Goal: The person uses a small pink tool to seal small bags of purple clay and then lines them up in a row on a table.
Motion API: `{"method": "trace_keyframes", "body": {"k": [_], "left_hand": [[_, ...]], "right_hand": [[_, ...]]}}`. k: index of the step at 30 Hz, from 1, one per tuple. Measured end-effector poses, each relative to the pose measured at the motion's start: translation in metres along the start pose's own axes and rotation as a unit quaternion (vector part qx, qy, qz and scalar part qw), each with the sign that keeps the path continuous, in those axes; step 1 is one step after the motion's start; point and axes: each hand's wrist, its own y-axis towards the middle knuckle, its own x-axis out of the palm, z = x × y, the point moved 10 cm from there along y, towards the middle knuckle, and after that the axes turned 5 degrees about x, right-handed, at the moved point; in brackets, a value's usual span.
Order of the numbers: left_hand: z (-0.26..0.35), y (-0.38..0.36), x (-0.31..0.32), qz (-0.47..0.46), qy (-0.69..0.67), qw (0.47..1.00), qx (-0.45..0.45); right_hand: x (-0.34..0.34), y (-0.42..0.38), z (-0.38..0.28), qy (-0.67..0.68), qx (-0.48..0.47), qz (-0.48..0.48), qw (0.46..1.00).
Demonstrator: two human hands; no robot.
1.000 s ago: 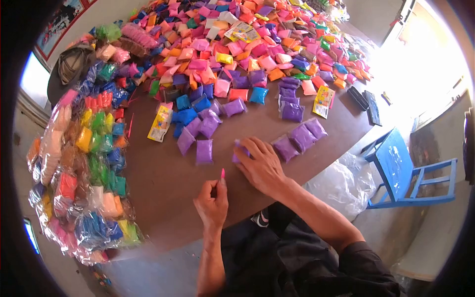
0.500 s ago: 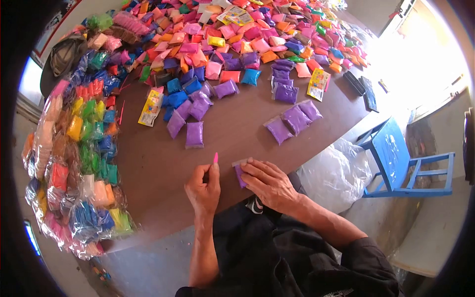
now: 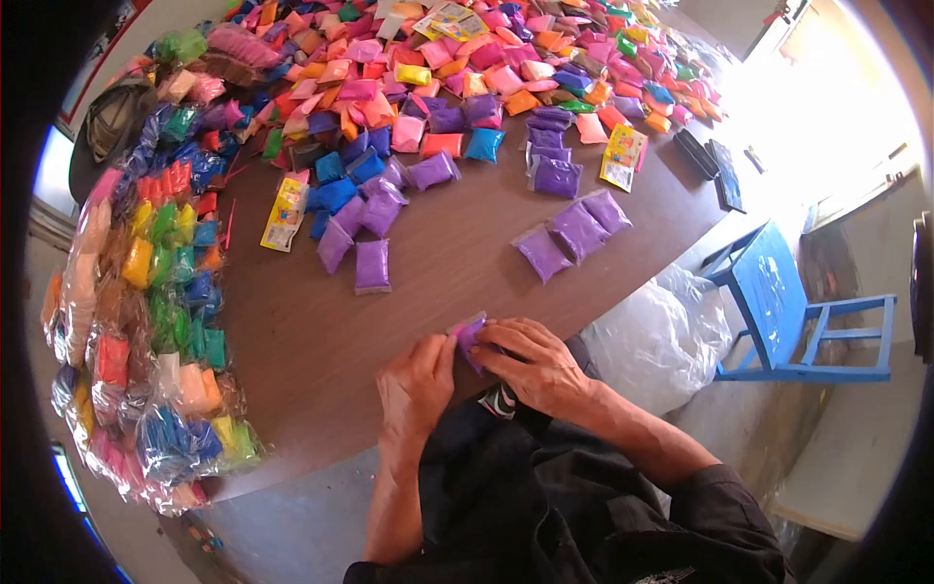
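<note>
My right hand (image 3: 543, 368) grips a small purple packet (image 3: 472, 337) at the table's near edge, its fingers over the packet's right side. My left hand (image 3: 416, 383) is closed in a pinch on a small pink plastic stick (image 3: 454, 331), and its fingertips meet the packet's left edge. Most of the stick is hidden by the fingers. Ahead on the table lie a single purple packet (image 3: 372, 267), a row of purple packets (image 3: 578, 232), and a group of purple and blue ones further left.
Many colourful packets (image 3: 389, 88) are heaped at the table's far side. Bagged packets (image 3: 170, 321) line the left edge. Two yellow printed sachets (image 3: 285, 214) lie apart on the tabletop (image 3: 302, 360). A white plastic bag (image 3: 662, 341) and a blue chair (image 3: 773, 292) stand at right.
My left hand has moved right with the pink stick and now meets the purple packet. My right hand stays in about the same place, holding the packet, which is a little more raised.
</note>
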Motion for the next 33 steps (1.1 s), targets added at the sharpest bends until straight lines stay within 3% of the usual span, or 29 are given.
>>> {"method": "trace_keyframes", "body": {"k": [7,16,19,25,28,33], "left_hand": [[0.013,0.029,-0.007,-0.068,-0.068,0.995,0.002],[0.021,0.052,0.016,-0.201,0.009,0.977,0.066],[0.004,0.06,0.025,-0.166,0.011,0.983,0.074],[0.021,0.059,0.017,-0.194,-0.013,0.978,0.081],[-0.001,0.057,0.021,-0.158,0.041,0.985,0.059],[-0.002,0.048,-0.001,-0.159,-0.032,0.987,-0.012]], "right_hand": [[-0.001,0.0,0.004,0.006,0.019,-0.015,1.0],[-0.003,0.003,0.003,0.008,0.008,-0.009,1.0],[-0.001,-0.003,0.005,0.009,0.008,0.008,1.0],[-0.003,-0.004,0.005,0.01,0.01,0.031,0.999],[-0.005,-0.001,0.002,0.01,0.011,0.035,0.999],[-0.011,0.003,-0.003,0.011,0.015,0.062,0.998]]}}
